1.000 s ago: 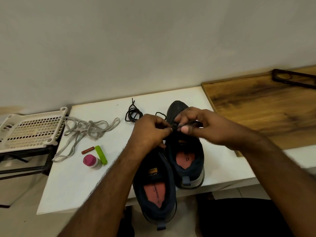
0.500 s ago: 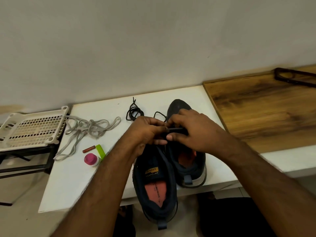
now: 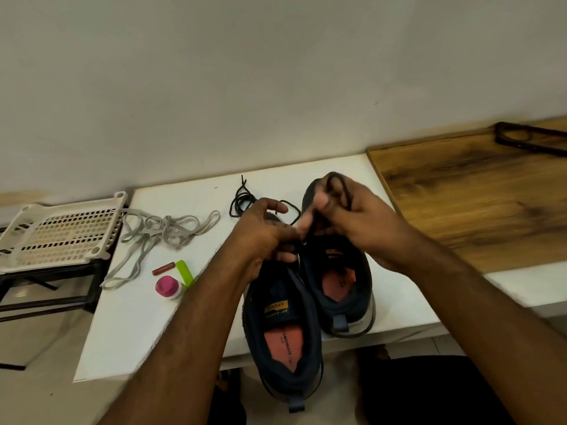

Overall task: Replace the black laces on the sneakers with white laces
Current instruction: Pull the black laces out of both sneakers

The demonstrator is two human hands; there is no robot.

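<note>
A white bench [image 3: 129,317] meets a pale wall [image 3: 245,72]. The right hand [image 3: 352,219] has its grip closed around a black lace [image 3: 340,185]; whether the left hand [image 3: 264,234] pinches anything, I cannot tell.

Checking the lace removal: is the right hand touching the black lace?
Touching. The head view shows the black lace looped over the fingers of the right hand.

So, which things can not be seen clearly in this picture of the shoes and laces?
- Head view: eyelets of the right sneaker, hidden by both hands.
- Head view: where the left hand grips, hidden by its own back.
- Head view: how much black lace is still threaded, covered by the right hand.
- Head view: dark frame on the wooden board, cut off by the right edge.
- Head view: print on the pink-capped bottle, too small.
</note>
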